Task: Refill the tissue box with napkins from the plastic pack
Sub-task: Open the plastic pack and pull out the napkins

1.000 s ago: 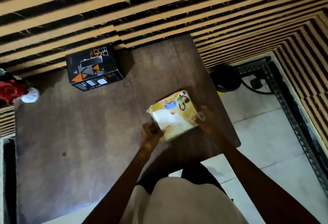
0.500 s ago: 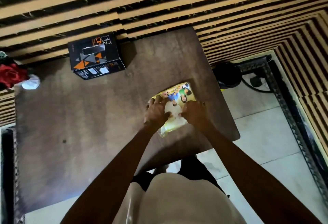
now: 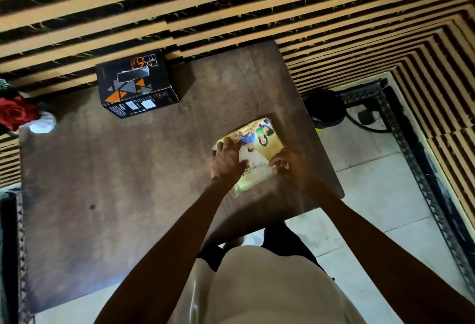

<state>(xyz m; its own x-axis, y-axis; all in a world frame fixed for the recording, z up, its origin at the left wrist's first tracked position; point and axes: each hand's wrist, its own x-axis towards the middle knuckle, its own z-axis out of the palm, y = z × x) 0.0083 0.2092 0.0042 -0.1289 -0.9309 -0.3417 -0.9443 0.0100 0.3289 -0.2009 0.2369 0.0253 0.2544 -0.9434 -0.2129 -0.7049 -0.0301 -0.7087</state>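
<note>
Both hands lie on the pack (image 3: 259, 141). The left hand (image 3: 226, 160) is spread flat on its left edge. The right hand (image 3: 291, 167) curls, fingertips pinching its right edge.

Counts on the desk (image 3: 102, 195)
One plastic pack (image 3: 259, 141), one black box (image 3: 136, 84), one red flower (image 3: 15, 114), two hands.

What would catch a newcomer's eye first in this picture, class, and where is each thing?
The brightly lit yellow napkin pack stands out near the table's right edge, with the left hand and the right hand both pressed on it. A black box with orange triangles sits at the far side of the brown table, against the striped wall. A red flower glows at the far left.
</note>
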